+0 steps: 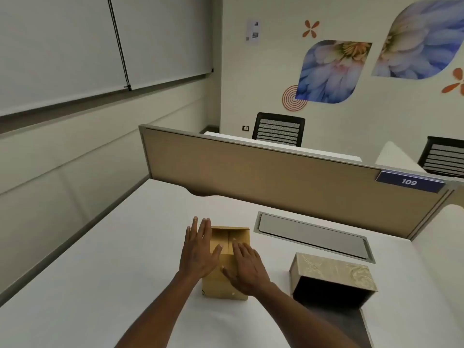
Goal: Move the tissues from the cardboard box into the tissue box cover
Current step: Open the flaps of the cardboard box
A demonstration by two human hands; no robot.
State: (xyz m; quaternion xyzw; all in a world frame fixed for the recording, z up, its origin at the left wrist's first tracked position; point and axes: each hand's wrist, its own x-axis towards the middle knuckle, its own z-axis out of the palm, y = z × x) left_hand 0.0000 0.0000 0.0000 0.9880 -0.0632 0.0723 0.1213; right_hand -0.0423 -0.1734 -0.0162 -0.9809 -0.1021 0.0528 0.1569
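A tan cardboard box (pixel 229 243) lies on the white desk (pixel 120 259) in front of me. Its flaps look closed and no tissues show. My left hand (pixel 199 249) rests flat along the box's left side with fingers spread. My right hand (pixel 247 268) lies flat on the box's top, fingers spread. To the right stands the beige patterned tissue box cover (pixel 334 271), tipped on its side, with its dark open bottom facing me.
A grey cable hatch (pixel 311 234) is set into the desk behind the cover. A tan partition (pixel 263 179) with a "109" label (pixel 409 182) bounds the desk's far edge. Two black chairs stand beyond it.
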